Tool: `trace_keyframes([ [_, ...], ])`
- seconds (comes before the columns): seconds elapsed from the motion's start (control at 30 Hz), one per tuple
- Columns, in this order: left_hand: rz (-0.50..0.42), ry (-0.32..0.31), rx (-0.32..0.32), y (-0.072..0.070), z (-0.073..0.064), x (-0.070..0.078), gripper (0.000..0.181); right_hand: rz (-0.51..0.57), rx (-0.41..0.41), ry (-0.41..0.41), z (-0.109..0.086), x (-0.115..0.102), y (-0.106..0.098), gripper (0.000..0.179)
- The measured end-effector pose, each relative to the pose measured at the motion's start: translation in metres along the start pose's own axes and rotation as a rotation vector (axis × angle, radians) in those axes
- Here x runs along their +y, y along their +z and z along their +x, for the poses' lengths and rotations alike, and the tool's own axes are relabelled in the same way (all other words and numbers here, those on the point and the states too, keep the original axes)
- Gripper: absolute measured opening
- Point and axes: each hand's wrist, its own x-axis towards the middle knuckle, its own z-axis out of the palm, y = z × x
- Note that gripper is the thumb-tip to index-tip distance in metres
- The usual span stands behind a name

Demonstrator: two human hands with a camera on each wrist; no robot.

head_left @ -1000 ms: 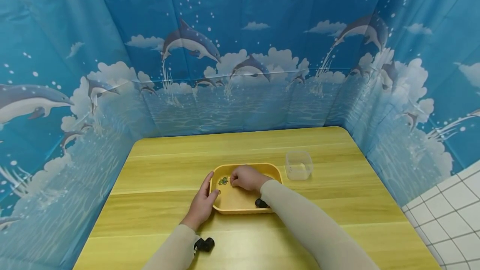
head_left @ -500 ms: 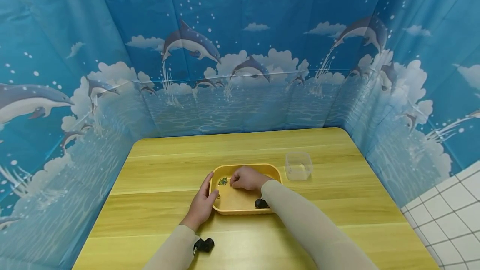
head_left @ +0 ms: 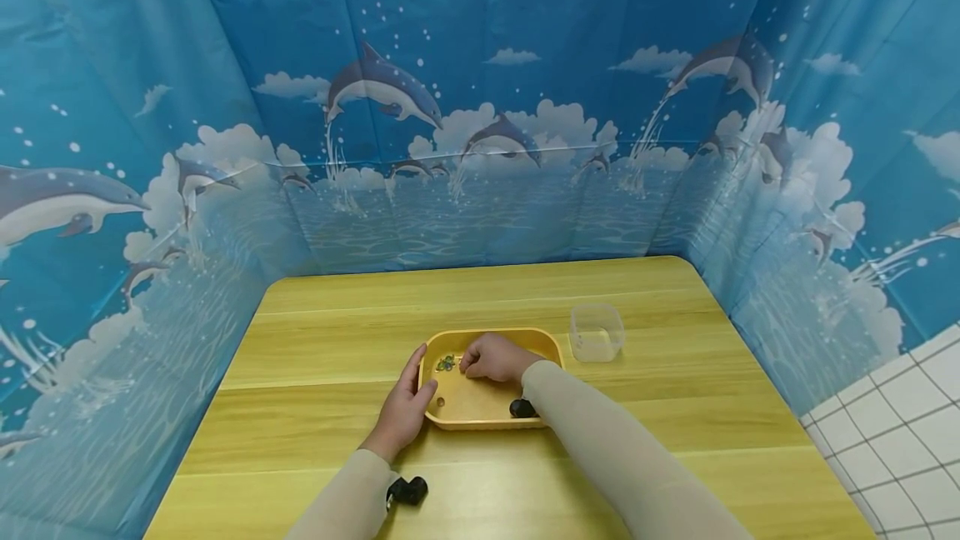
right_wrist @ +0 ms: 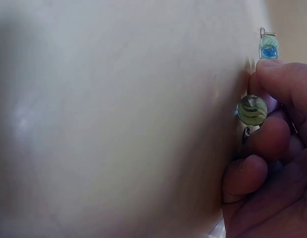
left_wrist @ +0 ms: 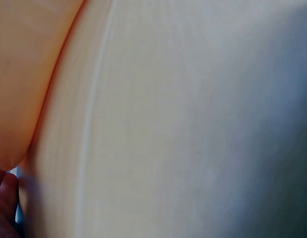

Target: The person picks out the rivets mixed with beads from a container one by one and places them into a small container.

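A shallow yellow tray (head_left: 491, 422) stands on the table before me. My left hand (head_left: 402, 411) grips its left end, fingers along the outside and thumb over the rim. Inside the tray, my right hand (head_left: 493, 357) reaches low with curled fingers. The right wrist view shows a green-striped glass marble (right_wrist: 252, 110) between that hand's thumb and fingers, close to the tray floor. Small metal wire loops (right_wrist: 246, 133) show beside the marble. A little cluster of glass marbles (head_left: 446, 363) lies left of the right fingertips. One loose marble (head_left: 441, 402) sits nearer the left thumb.
Behind the tray's right end stands a clear plastic container (head_left: 597, 333). The wood-grain table (head_left: 315, 373) is bordered by a blue dolphin curtain (head_left: 480, 215). Black wrist cameras show at the left sleeve (head_left: 345, 494) and over the tray's front rim.
The loose marble by the left thumb has rolled slightly toward me. Both hands and the tray stay nearly in place.
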Motion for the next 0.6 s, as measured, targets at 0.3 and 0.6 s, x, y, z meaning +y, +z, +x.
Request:
trace_keyframes([
  [0.3, 0.008, 0.020, 0.003, -0.0008, 0.0013, 0.0003, 0.065, -0.009, 0.006, -0.003, 0.0001, -0.0012, 0.0001, 0.009],
  [0.6, 0.006, 0.012, 0.002, -0.0009, -0.0014, 0.0028, 0.064, -0.037, 0.005, -0.007, -0.0002, -0.0009, 0.0015, 0.009],
])
